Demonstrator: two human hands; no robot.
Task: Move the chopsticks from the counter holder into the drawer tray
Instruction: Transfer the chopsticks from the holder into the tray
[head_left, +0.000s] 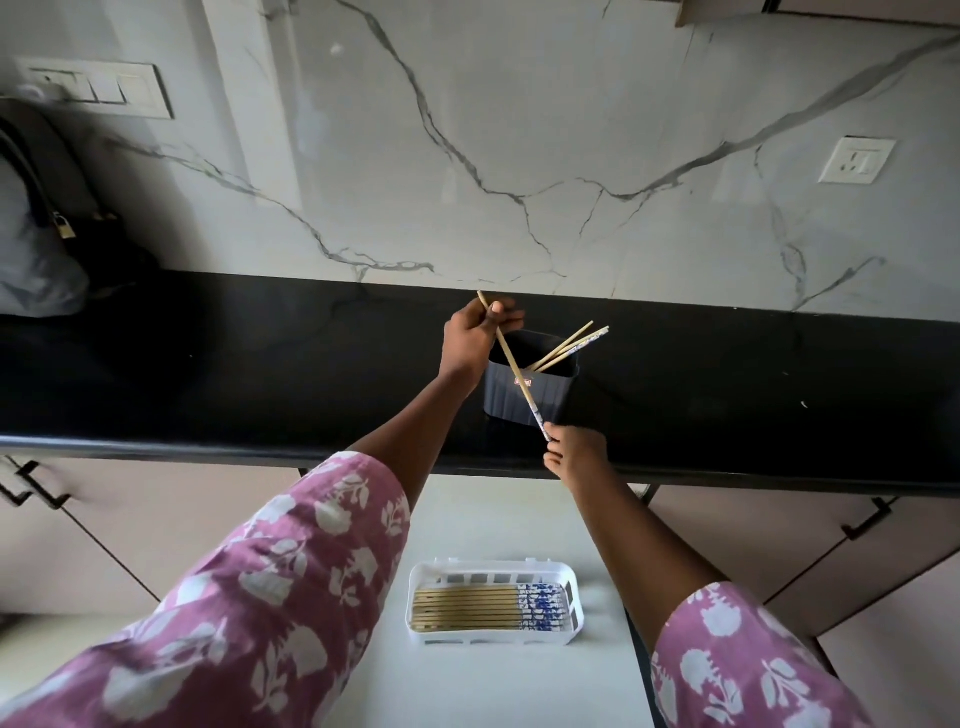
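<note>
Colours as I read them off the head view. Bench (260, 364): glossy black. Wall (519, 130) behind it: white marble with grey veins. Holder (511, 400), just below the left hand's fingers (506, 317): dark navy, ribbed, with a small red-and-white label. Chopstick (514, 366) running between the two hands: pale tan wood, blue-and-white print at the end by the right hand's fingers (553, 447). Loose chopsticks (566, 348) in the holder, right of the left fingers: same tan, one with a blue-patterned tip. Tray (574, 613), well below both hands: white plastic; chopsticks in the tray (467, 608) tan with blue-and-white floral ends. Sleeves (291, 597): dusty pink, white leaf-and-flower print. Drawer floor (519, 519): off-white. Cabinet fronts (130, 519): beige, black handles.
</note>
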